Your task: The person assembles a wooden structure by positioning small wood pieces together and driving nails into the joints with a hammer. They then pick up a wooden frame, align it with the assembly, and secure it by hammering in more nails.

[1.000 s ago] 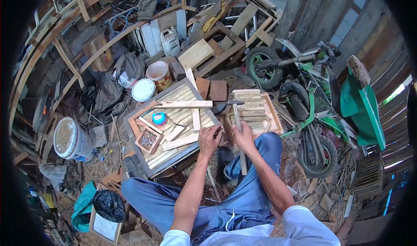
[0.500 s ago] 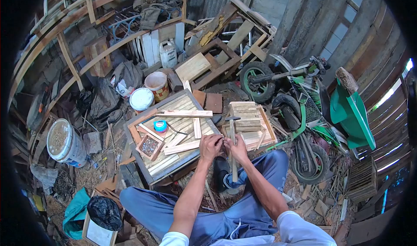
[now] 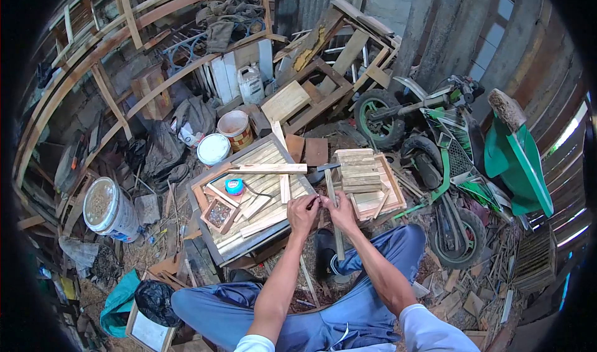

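Observation:
My right hand (image 3: 340, 211) is closed around the wooden handle of a hammer (image 3: 338, 243), whose dark head points away from me. My left hand (image 3: 301, 215) is closed in a pinch, its fingertips meeting those of the right hand; anything between them is too small to make out. Under and beyond the left hand lies a slatted wooden panel (image 3: 297, 184) with a dark frame. On it rest loose wood strips (image 3: 264, 168), a blue tape measure (image 3: 234, 186) and a small wooden box (image 3: 231, 221) of small metal pieces. Stacked short slats (image 3: 360, 177) sit beyond the right hand.
A small motorbike (image 3: 444, 159) and a green wheelbarrow-like tray (image 3: 519, 165) stand at the right. Buckets (image 3: 213, 149) are behind the panel, and a large white bucket (image 3: 118, 215) stands left. Wood scraps (image 3: 472, 302) litter the floor. A curved wooden frame (image 3: 168, 82) spans the upper left.
The view has shifted slightly, so the surroundings appear a little lower and to the right. Both hands stay together, with the hammer still in the right one.

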Tool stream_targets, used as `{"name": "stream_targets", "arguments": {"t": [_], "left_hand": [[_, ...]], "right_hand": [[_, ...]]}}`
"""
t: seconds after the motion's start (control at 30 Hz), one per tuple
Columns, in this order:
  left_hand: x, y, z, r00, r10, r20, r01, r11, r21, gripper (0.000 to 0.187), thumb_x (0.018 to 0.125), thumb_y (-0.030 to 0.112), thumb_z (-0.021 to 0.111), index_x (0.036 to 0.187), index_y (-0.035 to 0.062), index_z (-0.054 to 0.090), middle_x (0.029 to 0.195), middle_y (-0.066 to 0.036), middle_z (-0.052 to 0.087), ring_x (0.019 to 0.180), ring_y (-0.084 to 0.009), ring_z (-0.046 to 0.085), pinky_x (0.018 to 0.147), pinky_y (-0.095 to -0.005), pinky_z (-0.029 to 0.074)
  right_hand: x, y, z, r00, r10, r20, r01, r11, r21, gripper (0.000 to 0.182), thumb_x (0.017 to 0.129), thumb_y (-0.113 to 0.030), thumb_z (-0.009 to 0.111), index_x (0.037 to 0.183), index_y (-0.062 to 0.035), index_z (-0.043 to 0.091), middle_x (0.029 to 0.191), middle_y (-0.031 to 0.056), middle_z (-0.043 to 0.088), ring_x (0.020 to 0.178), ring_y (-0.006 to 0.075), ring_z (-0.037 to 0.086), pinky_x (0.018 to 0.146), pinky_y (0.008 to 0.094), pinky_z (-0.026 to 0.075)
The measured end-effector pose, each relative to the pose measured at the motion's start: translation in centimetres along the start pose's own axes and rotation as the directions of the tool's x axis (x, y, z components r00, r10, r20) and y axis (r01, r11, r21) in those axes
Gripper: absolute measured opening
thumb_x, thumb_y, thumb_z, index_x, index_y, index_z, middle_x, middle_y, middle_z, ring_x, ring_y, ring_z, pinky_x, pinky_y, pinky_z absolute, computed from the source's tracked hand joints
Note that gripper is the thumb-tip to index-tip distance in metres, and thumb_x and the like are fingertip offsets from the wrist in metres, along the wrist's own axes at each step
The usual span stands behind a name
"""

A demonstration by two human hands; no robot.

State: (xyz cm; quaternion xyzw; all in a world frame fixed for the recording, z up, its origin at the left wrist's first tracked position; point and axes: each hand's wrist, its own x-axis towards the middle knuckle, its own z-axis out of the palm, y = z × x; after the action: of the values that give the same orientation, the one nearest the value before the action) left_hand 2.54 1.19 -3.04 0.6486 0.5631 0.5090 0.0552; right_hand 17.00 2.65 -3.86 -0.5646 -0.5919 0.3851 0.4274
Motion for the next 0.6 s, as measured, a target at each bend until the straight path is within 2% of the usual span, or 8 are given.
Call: {"name": "stream_targets", "arguments": {"t": [0.13,0.17,0.27,0.4,0.43,0.5,0.57,0.6], "left_hand": [[0.4,-0.1,-0.3,0.999,-0.042,-0.011,0.042,0.999,-0.015,0.015,0.079,0.018,0.075,0.088,0.0066,0.075,0.086,-0.010,0.074,0.078,-0.0254,0.070,0.075,-0.0354,0.050],[0.6,-0.1,-0.3,0.998,-0.064,-0.001,0.064,0.998,-0.017,0.016,0.079,0.019,0.075,0.089,0.0073,0.075,0.086,-0.009,0.074,0.078,-0.0250,0.069,0.075,-0.0357,0.048],[0.5,-0.3,-0.2,0.992,-0.117,0.035,0.118,0.993,-0.026,0.016,0.079,0.020,0.074,0.090,0.0073,0.075,0.085,-0.009,0.073,0.079,-0.0252,0.069,0.074,-0.0360,0.048],[0.9,-0.4,-0.5,0.995,-0.087,0.044,0.088,0.996,-0.015,0.016,0.079,0.017,0.075,0.089,0.0042,0.074,0.086,-0.012,0.073,0.077,-0.0276,0.070,0.072,-0.0357,0.052],[0.8,-0.6,-0.4,0.997,-0.066,0.048,0.067,0.998,-0.016,0.016,0.080,0.017,0.075,0.089,0.0040,0.074,0.087,-0.012,0.073,0.077,-0.0280,0.070,0.071,-0.0358,0.053],[0.7,-0.4,-0.5,0.992,-0.107,0.068,0.110,0.992,-0.053,0.016,0.080,0.020,0.074,0.090,0.0063,0.075,0.089,-0.010,0.073,0.079,-0.0273,0.069,0.076,-0.0369,0.050],[1.1,0.0,-0.9,0.982,-0.168,0.090,0.178,0.977,-0.116,0.015,0.080,0.019,0.074,0.089,0.0063,0.074,0.091,-0.008,0.073,0.082,-0.0278,0.068,0.079,-0.0375,0.049],[1.2,0.0,-0.8,0.987,-0.135,0.083,0.143,0.985,-0.095,0.015,0.080,0.017,0.074,0.089,0.0050,0.074,0.091,-0.009,0.073,0.081,-0.0285,0.068,0.075,-0.0369,0.050]], "right_hand": [[0.9,-0.7,0.1,0.997,0.045,0.067,-0.053,0.991,0.121,0.027,0.098,-0.013,0.057,0.116,0.0053,0.049,0.099,0.0155,0.072,0.093,0.0175,0.070,0.081,0.0298,0.056],[1.0,-0.9,0.2,0.994,0.041,0.098,-0.063,0.973,0.224,0.027,0.099,-0.013,0.057,0.115,0.0060,0.048,0.102,0.0160,0.071,0.094,0.0191,0.069,0.081,0.0298,0.057],[0.9,-1.1,0.3,0.996,0.040,0.082,-0.065,0.943,0.328,0.028,0.099,-0.013,0.057,0.118,0.0049,0.045,0.102,0.0157,0.071,0.093,0.0202,0.069,0.076,0.0299,0.058],[-1.4,-2.7,-0.4,0.978,0.185,0.095,-0.204,0.944,0.260,0.035,0.101,-0.019,0.053,0.125,0.0023,0.041,0.096,0.0151,0.069,0.085,0.0191,0.069,0.067,0.0296,0.057],[-3.0,-6.3,-1.8,0.959,0.259,0.114,-0.279,0.930,0.238,0.038,0.101,-0.021,0.053,0.128,0.0014,0.040,0.091,0.0134,0.067,0.082,0.0180,0.068,0.067,0.0300,0.055],[-4.7,-7.7,-2.9,0.962,0.264,0.064,-0.267,0.962,0.053,0.041,0.100,-0.024,0.052,0.131,0.0005,0.041,0.090,0.0193,0.068,0.080,0.0274,0.070,0.071,0.0383,0.053],[-6.3,-6.9,-4.0,0.999,0.030,0.016,-0.026,0.976,-0.217,0.039,0.099,-0.023,0.053,0.129,0.0007,0.044,0.093,0.0234,0.068,0.085,0.0364,0.069,0.074,0.0440,0.052],[-6.8,-7.0,-4.4,0.995,-0.093,0.021,0.094,0.933,-0.346,0.039,0.098,-0.023,0.054,0.127,0.0008,0.046,0.095,0.0255,0.068,0.088,0.0409,0.068,0.076,0.0468,0.051]]}}
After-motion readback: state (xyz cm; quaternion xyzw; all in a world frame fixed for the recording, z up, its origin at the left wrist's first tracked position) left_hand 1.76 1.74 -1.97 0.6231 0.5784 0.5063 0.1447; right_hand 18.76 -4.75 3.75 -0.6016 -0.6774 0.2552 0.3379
